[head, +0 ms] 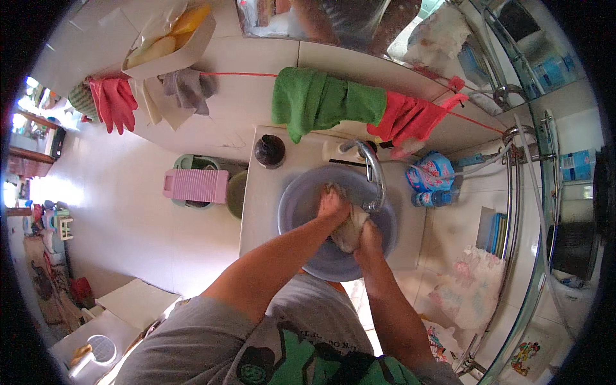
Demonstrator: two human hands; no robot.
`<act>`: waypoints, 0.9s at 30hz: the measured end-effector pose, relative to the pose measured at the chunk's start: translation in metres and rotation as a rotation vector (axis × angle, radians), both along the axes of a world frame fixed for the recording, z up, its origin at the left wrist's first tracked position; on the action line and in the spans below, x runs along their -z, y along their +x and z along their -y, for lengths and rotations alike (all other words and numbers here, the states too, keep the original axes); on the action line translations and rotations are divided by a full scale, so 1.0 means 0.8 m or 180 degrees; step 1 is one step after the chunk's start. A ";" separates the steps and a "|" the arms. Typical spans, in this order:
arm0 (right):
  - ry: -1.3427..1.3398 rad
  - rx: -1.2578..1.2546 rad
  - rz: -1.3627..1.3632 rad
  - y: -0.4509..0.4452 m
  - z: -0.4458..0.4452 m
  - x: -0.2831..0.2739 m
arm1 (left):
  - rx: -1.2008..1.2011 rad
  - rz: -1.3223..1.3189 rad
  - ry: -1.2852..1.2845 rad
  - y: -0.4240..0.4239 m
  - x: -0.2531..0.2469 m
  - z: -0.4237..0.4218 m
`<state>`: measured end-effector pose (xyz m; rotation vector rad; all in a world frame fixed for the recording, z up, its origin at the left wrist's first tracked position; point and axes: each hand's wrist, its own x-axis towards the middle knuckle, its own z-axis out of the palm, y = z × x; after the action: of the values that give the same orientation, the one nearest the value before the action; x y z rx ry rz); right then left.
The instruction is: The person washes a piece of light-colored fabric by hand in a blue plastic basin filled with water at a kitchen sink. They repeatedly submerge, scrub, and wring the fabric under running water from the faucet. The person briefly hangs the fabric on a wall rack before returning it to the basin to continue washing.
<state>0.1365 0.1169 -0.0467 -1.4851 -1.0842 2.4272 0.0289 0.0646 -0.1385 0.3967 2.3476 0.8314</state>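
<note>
A pale, wet-looking cloth [347, 234] is bunched between my two hands over a bluish-grey plastic basin [293, 240]. My left hand [334, 204] grips its upper left part, near the middle of the basin. Lower on the right, my right hand [369, 237] is closed on the cloth's other side. The basin rests on a white washbasin counter [262, 207]. A curved chrome faucet [378, 178] reaches over the basin's right part, with its spout end close above my right hand. My hands and the cloth hide part of the basin's inside.
A dark pump bottle [269, 151] stands at the counter's left back. Green cloth [317, 103] and red cloth [409, 118] hang from a red line behind the faucet. Blue packages [429, 172] sit right. A pink washboard [199, 186] lies across a green tub left.
</note>
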 end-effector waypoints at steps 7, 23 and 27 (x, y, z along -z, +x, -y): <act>-0.0699 0.0476 -0.0116 -0.016 -0.021 0.058 | -0.0032 0.0291 0.0074 0.007 -0.084 0.004; -0.0773 0.0361 -0.0862 -0.006 -0.058 0.108 | -0.1072 0.1184 0.0798 0.028 -0.131 0.017; 0.2131 -0.1743 -0.1164 0.013 -0.059 0.162 | -0.0427 0.0470 0.0365 0.017 -0.114 0.002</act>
<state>0.1466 0.1640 -0.1766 -0.5617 -2.1099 2.1094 0.0429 0.0628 -0.0470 0.2183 2.2145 1.0264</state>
